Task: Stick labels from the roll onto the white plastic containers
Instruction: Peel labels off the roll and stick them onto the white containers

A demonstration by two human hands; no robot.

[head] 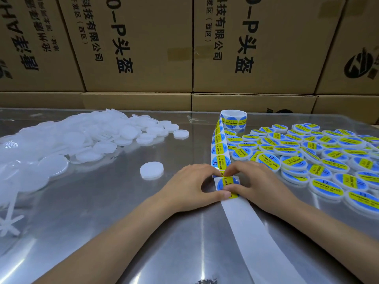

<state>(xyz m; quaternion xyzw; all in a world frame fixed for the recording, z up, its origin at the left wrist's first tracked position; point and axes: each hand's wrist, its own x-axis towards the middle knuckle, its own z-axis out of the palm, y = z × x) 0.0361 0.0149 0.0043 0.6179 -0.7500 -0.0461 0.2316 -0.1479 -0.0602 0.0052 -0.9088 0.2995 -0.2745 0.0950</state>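
A roll of blue-and-yellow round labels [233,118] stands at the back of the steel table, and its strip [220,148] runs toward me. Both hands meet at the strip's near end. My left hand [190,185] and my right hand [258,181] pinch one label [226,184] between thumbs and forefingers. Whether a container lies under that label is hidden. Bare white backing paper [252,232] trails toward the table's front. One unlabelled white round container [151,170] lies just left of my left hand.
A heap of unlabelled white containers [86,136] covers the table's left. Several labelled containers [320,158] are spread over the right side. A white plastic sprue [10,218] lies at the far left. Stacked cardboard boxes [143,48] wall off the back.
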